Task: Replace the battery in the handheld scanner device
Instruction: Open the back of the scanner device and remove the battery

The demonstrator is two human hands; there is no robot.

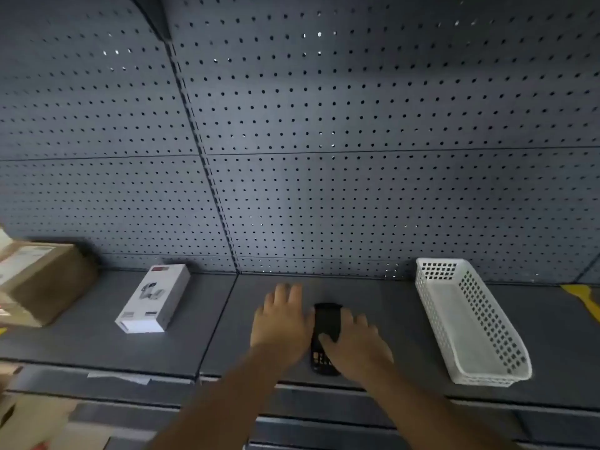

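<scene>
Black handheld scanner with a keypad (325,336) is lying flat on the dark grey shelf (181,339), near its front edge, roughly centre frame, keypad end pointing toward the person. Both hands are sitting on either side of it.

Left hand (281,323) is resting palm-down just left of the scanner, fingers extended and loosely spread, pointing toward the back wall. Its edge is meeting the scanner's left side; cannot tell if it's actually gripping anything.

Right hand (355,344) is lying over the scanner's right side, thumb reaching across the body above the keypad, fingers partly curled. It's touching the device, but whether it is closing around it is unclear with the motion blur.

White perforated plastic basket (467,323) is sitting well to the right of the scanner, long axis running front to back. White rectangular product box with a printed picture (152,298) is lying flat to the left, well apart from the hands. Brown cardboard boxes (39,280) are sitting at the far left edge. Grey perforated pegboard panel (324,141) is filling the back wall behind the shelf.
</scene>
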